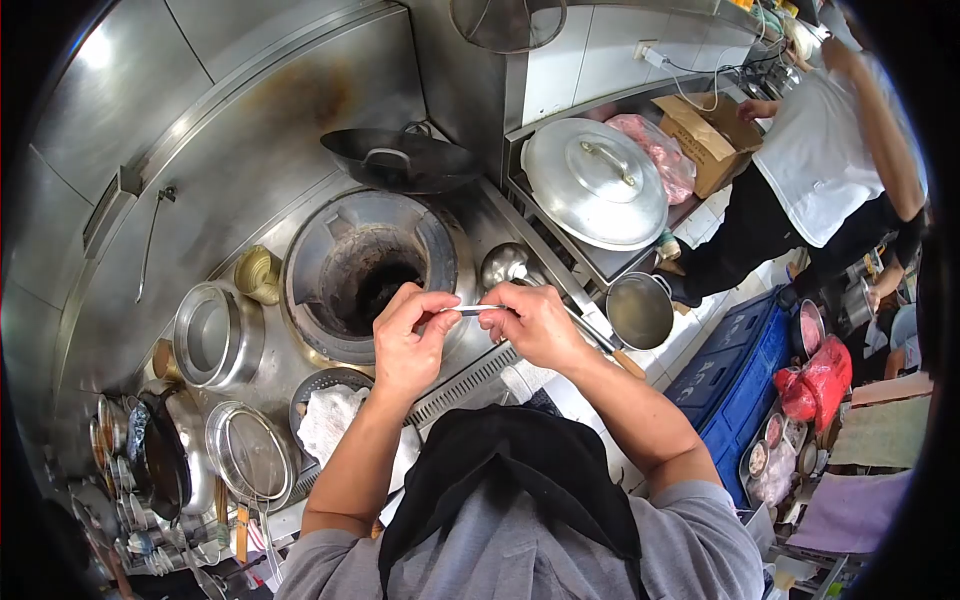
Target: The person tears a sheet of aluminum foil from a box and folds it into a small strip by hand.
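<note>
My left hand (412, 340) and my right hand (532, 322) meet in front of my chest. Between them, both pinch the ends of a small, thin, light-coloured strip (478, 309) with a dark part near my right fingers; what it is exactly is too small to tell. Just beyond my hands is the round wok burner (370, 265) with a dark, sooty hollow. A black wok (400, 160) rests tilted behind the burner. To the right of the burner lies a metal ladle (508, 266).
Metal pots (212, 335), strainers (250, 450) and a white cloth (330, 420) lie at left. At right are a large lidded pot (597, 183), a pot of liquid (640, 310), blue crates (728, 370) and a cardboard box (708, 145). A person (825, 150) stands at the upper right.
</note>
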